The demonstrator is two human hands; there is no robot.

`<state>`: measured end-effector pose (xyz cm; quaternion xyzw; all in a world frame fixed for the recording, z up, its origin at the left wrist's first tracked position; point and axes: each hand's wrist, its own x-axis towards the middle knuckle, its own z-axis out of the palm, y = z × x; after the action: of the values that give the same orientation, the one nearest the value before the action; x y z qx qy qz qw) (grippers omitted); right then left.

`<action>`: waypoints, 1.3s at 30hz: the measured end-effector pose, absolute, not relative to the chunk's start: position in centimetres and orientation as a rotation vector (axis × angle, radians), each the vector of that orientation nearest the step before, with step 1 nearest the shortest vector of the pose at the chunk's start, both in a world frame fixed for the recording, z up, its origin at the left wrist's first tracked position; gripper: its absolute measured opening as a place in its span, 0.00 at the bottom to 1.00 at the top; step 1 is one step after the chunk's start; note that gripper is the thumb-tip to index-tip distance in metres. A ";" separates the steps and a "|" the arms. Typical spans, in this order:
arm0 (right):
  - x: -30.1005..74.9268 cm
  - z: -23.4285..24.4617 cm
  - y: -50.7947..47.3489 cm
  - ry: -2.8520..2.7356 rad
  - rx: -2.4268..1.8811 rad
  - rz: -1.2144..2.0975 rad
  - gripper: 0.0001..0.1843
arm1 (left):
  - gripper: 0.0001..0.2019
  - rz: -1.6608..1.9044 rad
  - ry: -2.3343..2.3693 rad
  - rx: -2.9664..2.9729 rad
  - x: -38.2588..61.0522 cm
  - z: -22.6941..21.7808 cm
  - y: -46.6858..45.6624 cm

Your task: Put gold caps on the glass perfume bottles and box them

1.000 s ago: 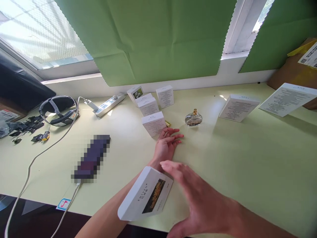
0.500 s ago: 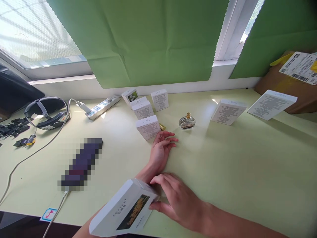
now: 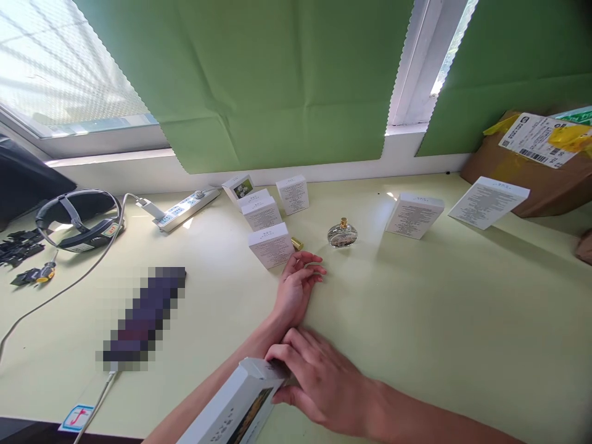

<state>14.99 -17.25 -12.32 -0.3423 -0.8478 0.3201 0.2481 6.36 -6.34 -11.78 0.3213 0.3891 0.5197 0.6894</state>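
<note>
My left hand (image 3: 296, 283) rests on the table on its side, palm turned to the right, with loosely curled fingers apart and nothing in them. Close beyond its fingertips lie a gold cap (image 3: 297, 244) and a white carton (image 3: 272, 245). A clear oval perfume bottle (image 3: 343, 235) with a gold neck stands uncapped to the right. My right hand (image 3: 324, 379) grips the end of a white perfume box (image 3: 235, 401) between thumb and fingers, beside my left forearm. That box is tilted, shows a dark flower picture, and is cut off by the lower frame edge.
More white cartons stand behind, such as one at centre (image 3: 293, 195) and two at right (image 3: 415, 216). A taped cardboard box (image 3: 499, 166) is at far right. On the left are a power strip (image 3: 187, 211), a headband device (image 3: 76, 222), a cable and a blurred phone-like object (image 3: 148, 314).
The perfume box has moved down and tilted more on edge, uncovering more of my left forearm. My right hand has shifted slightly left and down with it. The view has turned slightly.
</note>
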 end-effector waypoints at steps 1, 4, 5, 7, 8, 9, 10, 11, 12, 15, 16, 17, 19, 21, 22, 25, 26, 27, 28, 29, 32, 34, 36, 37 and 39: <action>14.9 -12.4 -17.3 -2.316 -0.938 0.862 0.21 | 0.12 1.164 0.873 0.725 6.4 -11.8 -6.4; 14.7 -12.8 -17.4 -2.315 -0.961 0.851 0.19 | 0.12 1.174 0.877 0.737 6.5 -11.8 -6.5; 14.6 -13.0 -17.5 -2.310 -0.973 0.855 0.19 | 0.12 1.179 0.876 0.737 6.5 -11.9 -6.5; 14.5 -13.2 -17.6 -2.296 -0.981 0.874 0.18 | 0.12 1.183 0.880 0.736 6.5 -12.0 -6.4; 14.5 -13.2 -17.6 -2.278 -0.974 0.896 0.18 | 0.12 1.169 0.891 0.739 6.6 -12.0 -6.2; 14.6 -13.1 -17.5 -2.245 -0.963 0.935 0.19 | 0.12 1.139 0.909 0.744 6.8 -11.9 -6.0; 14.7 -12.8 -17.4 -2.190 -0.953 0.997 0.19 | 0.13 1.095 0.930 0.751 7.1 -11.7 -5.7; 15.0 -12.5 -17.2 -2.109 -0.939 1.081 0.19 | 0.13 1.045 0.948 0.759 7.5 -11.4 -5.4; 15.4 -12.2 -17.0 -2.004 -0.925 1.175 0.19 | 0.13 0.979 0.956 0.773 8.1 -11.0 -5.0; 17.1 -10.9 -16.5 -1.639 -0.883 1.427 0.18 | 0.12 0.761 0.866 0.862 10.3 -9.7 -3.9; 17.7 -10.6 -16.4 -1.537 -0.874 1.491 0.17 | 0.12 0.693 0.817 0.898 11.1 -9.4 -3.7; 18.3 -10.4 -16.5 -1.451 -0.874 1.548 0.17 | 0.11 0.643 0.779 0.928 12.0 -9.3 -3.6; 19.4 -10.4 -16.9 -1.318 -0.888 1.647 0.18 | 0.10 0.580 0.746 0.973 13.6 -9.5 -3.7; 20.2 -10.8 -17.5 -1.228 -0.897 1.701 0.19 | 0.09 0.537 0.758 1.001 15.0 -10.1 -4.1; 20.6 -11.0 -17.7 -1.202 -0.897 1.712 0.19 | 0.08 0.516 0.767 1.010 15.4 -10.4 -4.2; 22.2 -11.8 -18.2 -1.164 -0.861 1.735 0.24 | 0.07 0.485 0.722 1.011 15.2 -10.9 -4.5; 22.9 -11.9 -18.1 -1.163 -0.844 1.738 0.26 | 0.06 0.497 0.684 0.999 14.6 -10.8 -4.5; 23.8 -12.0 -17.9 -1.164 -0.834 1.739 0.27 | 0.05 0.522 0.647 0.979 13.7 -10.5 -4.5; 24.7 -12.1 -17.6 -1.180 -0.839 1.728 0.27 | 0.07 0.568 0.608 0.954 12.6 -10.1 -4.6; 25.7 -12.1 -17.3 -1.201 -0.861 1.697 0.26 | 0.09 0.624 0.603 0.940 11.3 -9.7 -4.8; 27.7 -12.2 -16.0 -1.238 -0.988 1.596 0.24 | 0.16 0.871 0.652 0.940 7.5 -8.3 -6.2; 27.9 -12.1 -15.1 -1.270 -1.044 1.565 0.24 | 0.20 1.008 0.626 1.100 5.5 -7.7 -7.6; 27.4 -11.8 -14.3 -1.334 -1.058 1.560 0.23 | 0.22 1.046 0.621 1.375 4.4 -7.6 -8.9; 26.9 -11.7 -13.9 -1.378 -1.056 1.548 0.22 | 0.23 1.046 0.639 1.507 4.2 -7.7 -9.4; 26.0 -11.6 -13.3 -1.472 -1.054 1.492 0.21 | 0.21 1.031 0.699 1.696 4.0 -8.3 -10.0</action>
<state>26.02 -13.25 -11.60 -0.4141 -0.5783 0.5864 0.3875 4.00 -10.00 -8.34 0.7000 0.2884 0.4254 0.4959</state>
